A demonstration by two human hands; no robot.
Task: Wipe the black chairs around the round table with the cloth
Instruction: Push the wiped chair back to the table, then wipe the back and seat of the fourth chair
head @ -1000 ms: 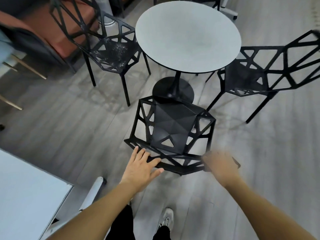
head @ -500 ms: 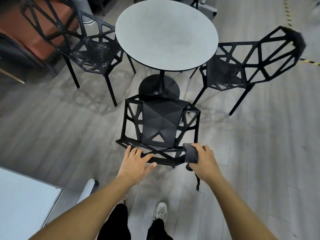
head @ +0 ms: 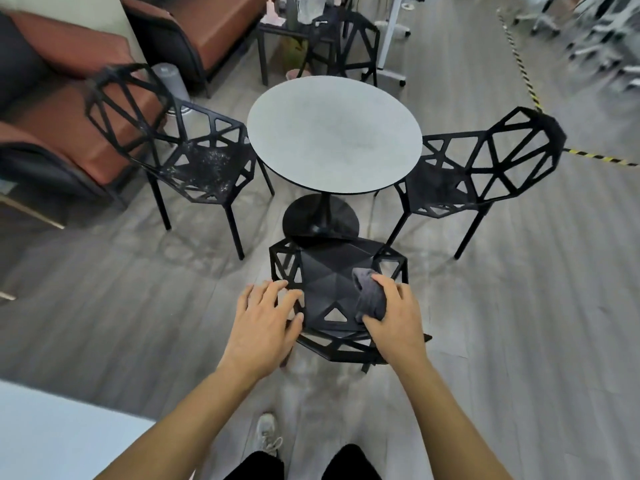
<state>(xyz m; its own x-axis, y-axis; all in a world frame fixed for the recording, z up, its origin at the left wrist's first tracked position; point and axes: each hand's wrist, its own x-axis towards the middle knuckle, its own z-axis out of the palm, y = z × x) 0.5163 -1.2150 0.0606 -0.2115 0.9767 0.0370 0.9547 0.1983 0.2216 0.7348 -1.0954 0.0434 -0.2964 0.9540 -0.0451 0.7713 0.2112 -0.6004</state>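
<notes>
The right hand (head: pixel 394 313) grips a gray cloth (head: pixel 370 293) on the seat of the near chair (head: pixel 329 282). The left hand (head: pixel 265 322) lies flat on the chair's side with fingers spread. The hands hide part of the chair's back. The far right of the room is blurry.

The floor is of grey wooden planks (head: pixel 104 306) with pale worn marks; at the upper left stand rust-brown padded sofas with dark frames (head: pixel 69 109), and beside them a grey cylindrical bin (head: pixel 169 81); a yellow-and-black striped tape line (head: pixel 519 60) runs across the floor at the upper right; a white flat worktop corner (head: pixel 52 434) shows at the lower left.
</notes>
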